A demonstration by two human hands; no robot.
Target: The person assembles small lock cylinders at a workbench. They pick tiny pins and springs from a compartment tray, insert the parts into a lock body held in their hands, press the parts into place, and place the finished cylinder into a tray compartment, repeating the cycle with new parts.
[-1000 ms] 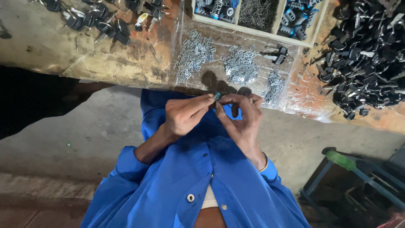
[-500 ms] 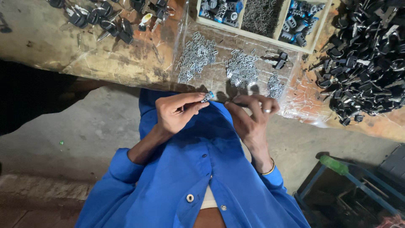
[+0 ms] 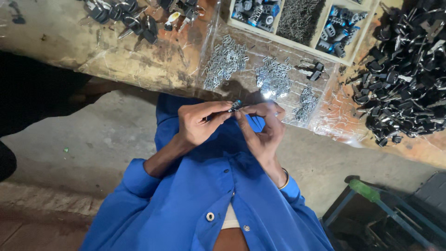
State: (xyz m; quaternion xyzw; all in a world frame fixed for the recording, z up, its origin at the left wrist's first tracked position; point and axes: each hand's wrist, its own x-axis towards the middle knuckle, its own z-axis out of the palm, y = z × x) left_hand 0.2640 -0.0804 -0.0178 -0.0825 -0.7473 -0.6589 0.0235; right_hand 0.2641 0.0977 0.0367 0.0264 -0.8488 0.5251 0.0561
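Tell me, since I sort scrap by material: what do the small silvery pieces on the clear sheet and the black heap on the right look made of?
Silvery pieces: probably bare metal, bright grey with glints. Black heap: seemingly dark plastic parts with shiny metal blades, mixed gloss. Clear sheet: thin plastic film, crinkled and reflective.

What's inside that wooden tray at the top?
The wooden tray holds blue-and-black parts in its side compartments and thin dark metal bits in the middle. What lies beneath those heaps is covered.

Worn wooden workbench (image 3: 116, 60), grey concrete floor (image 3: 107, 139), dim light
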